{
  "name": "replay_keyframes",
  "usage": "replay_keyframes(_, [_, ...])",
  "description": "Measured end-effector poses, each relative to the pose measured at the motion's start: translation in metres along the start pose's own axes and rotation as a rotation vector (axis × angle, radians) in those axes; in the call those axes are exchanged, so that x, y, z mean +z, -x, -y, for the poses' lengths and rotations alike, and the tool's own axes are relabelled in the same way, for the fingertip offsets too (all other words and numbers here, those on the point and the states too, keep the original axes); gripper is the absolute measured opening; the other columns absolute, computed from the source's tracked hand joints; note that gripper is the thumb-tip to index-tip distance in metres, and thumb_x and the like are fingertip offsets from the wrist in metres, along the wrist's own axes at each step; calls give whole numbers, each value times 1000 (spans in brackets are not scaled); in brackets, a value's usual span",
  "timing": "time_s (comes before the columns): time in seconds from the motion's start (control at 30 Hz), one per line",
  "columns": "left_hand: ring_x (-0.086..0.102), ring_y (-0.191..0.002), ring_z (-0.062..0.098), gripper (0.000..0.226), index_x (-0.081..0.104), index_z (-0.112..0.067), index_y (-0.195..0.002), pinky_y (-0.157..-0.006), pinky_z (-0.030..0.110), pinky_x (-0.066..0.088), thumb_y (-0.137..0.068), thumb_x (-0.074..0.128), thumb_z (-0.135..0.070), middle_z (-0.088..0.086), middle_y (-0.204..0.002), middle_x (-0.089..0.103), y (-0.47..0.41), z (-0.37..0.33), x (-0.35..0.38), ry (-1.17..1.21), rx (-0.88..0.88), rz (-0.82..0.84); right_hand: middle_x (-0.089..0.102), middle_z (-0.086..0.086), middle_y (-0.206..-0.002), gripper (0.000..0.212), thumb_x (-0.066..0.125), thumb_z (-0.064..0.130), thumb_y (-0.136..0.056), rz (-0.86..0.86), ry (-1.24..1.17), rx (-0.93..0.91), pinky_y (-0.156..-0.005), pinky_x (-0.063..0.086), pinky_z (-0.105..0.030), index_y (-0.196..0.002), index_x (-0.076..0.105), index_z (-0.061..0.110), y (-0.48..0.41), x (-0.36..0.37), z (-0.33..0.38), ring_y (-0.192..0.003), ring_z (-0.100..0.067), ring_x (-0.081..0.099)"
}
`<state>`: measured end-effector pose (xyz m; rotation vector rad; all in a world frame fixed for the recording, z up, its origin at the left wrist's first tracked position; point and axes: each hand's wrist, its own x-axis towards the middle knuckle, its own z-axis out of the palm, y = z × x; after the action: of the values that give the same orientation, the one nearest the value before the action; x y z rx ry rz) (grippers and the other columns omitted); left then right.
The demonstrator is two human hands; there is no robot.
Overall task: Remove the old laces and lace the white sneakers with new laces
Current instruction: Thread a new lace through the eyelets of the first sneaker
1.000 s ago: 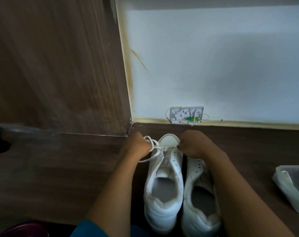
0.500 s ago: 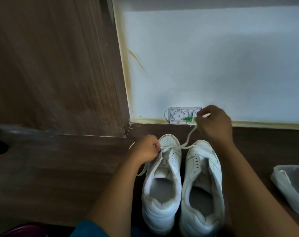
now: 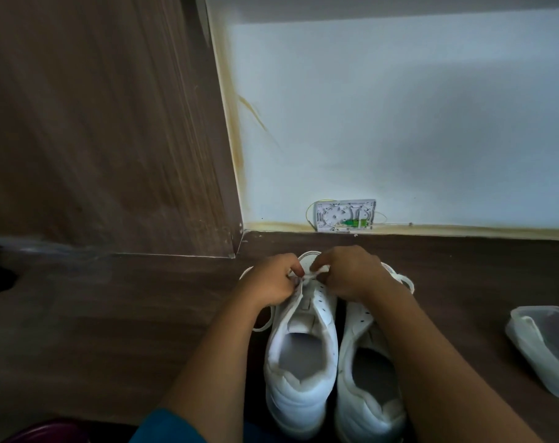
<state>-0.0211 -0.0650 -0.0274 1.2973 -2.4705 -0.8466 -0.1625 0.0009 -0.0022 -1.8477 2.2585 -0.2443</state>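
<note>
Right hand (image 3: 351,278) has dropped from the wall box (image 3: 345,215) beside left hand (image 3: 268,281), both pinching lace (image 3: 309,276) over sneakers (image 3: 300,334) on dark wood floor (image 3: 112,314).

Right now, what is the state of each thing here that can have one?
Left sneaker: upright, mostly unlaced.
Right sneaker: upright, visible eyelets empty.
Lace: at left sneaker's toe eyelets, ends loose.
Left hand: pinches the lace.
Right hand: pinches the lace.
Wall box: cover off.
</note>
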Motion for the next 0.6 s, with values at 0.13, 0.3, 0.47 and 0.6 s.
replay_keyframes(0.13, [58, -99, 26, 18, 64, -12, -91, -82, 33, 49, -87, 48, -4, 9, -105, 64, -1, -5, -1, -109, 5, -51, 61, 2, -112, 21, 55, 23, -85, -63, 88, -25, -92, 39, -40, -101, 66, 32, 1, 0, 3, -111, -24, 52])
replay_keyframes(0.3, [57, -93, 24, 18, 60, -17, -87, -79, 32, 46, -86, 49, -3, 6, -101, 57, -1, -1, 0, -119, 0, -61, 63, -10, -103, 20, 44, 16, -90, -382, 37, 222, -72, 40, -36, -108, 49, 11, 1, -7, 0, -94, -30, 60])
replay_keyframes(0.47, [56, -80, 14, 17, 65, -18, -86, -68, 23, 42, -82, 56, -3, -6, -81, 57, 0, 1, -2, -24, 31, -68, 56, -10, -118, 32, 58, 17, -85, -297, 76, 180, -85, 49, -40, -116, 56, 14, 0, -11, -6, -109, -31, 54])
replay_keyframes(0.6, [60, -95, 21, 16, 68, -14, -88, -79, 29, 49, -85, 55, -4, 5, -99, 64, -1, -2, -3, -183, 91, -82, 65, 1, -113, 21, 64, 26, -84, 9, 25, 2, -91, 49, -36, -105, 66, 23, -1, -2, -1, -107, -23, 59])
